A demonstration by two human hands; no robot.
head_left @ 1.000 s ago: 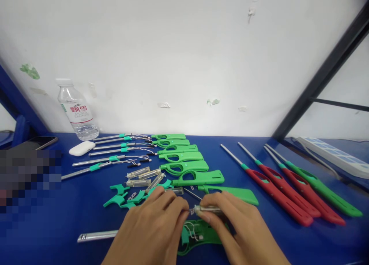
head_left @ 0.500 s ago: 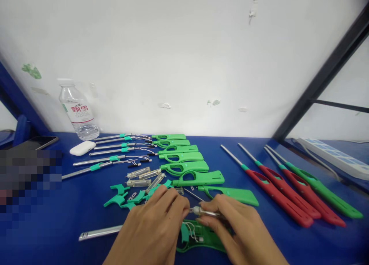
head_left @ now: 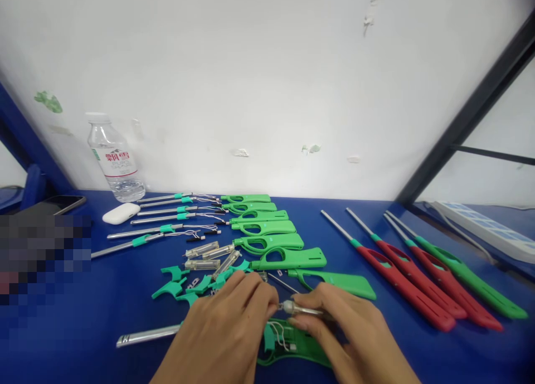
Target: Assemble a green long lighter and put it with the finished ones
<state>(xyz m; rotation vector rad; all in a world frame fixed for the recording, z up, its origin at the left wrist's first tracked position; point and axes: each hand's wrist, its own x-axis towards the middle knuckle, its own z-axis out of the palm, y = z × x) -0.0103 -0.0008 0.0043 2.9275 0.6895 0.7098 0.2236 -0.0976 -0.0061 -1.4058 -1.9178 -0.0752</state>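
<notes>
Clear gas tube (head_left: pixel 303 309), low in the frame's centre, sits pinched in the right hand (head_left: pixel 355 334) fingers; the left hand (head_left: pixel 225 334) fingers nip its metal tip. Light, stiff, likely slippery and brittle: grip its barrel, above the green lighter shell (head_left: pixel 292 345) on the bench (head_left: pixel 83 328).

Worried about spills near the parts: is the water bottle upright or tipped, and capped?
Upright and capped. The water bottle stands on the blue table against the wall, white cap on top.
</notes>
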